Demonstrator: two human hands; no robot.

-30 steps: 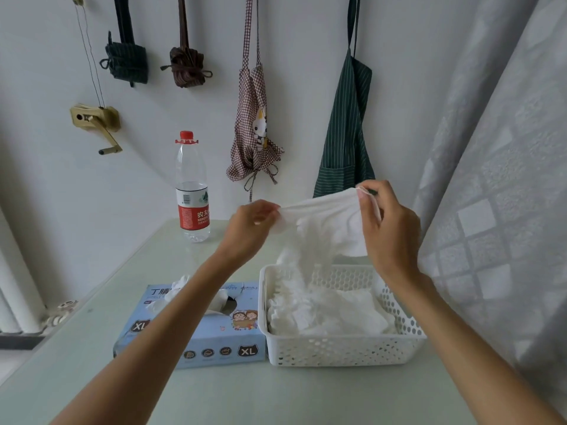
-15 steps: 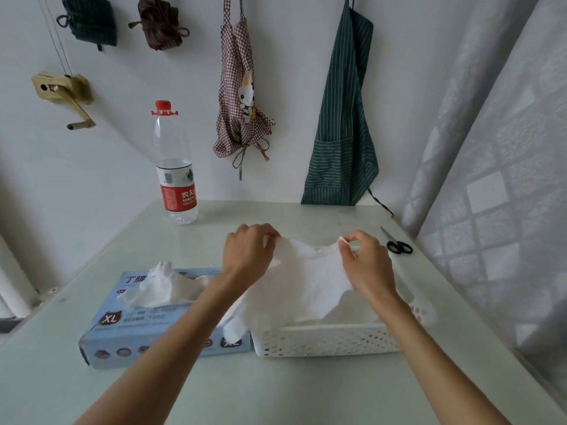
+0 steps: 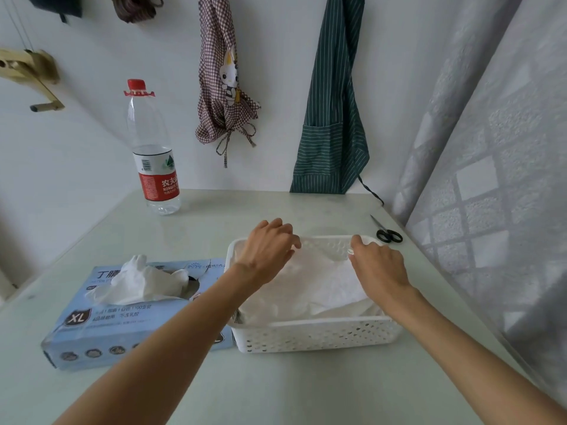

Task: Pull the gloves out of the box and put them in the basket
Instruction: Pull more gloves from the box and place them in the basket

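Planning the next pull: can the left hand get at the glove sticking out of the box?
Probably yes. The glove pokes up from the box with nothing over it, beside the left hand, which is at the basket.

Single head-worn wide-angle view, no second camera to overlap with. It looks forward and down across the table (image 3: 190,394) from the near edge, facing the back wall (image 3: 276,87). Close range: both forearms enter from the bottom of frame, basket (image 3: 316,335) sits near centre. Curtain (image 3: 491,179) fills the right side (straight lines bow toward the edges, typical wide-angle distortion).
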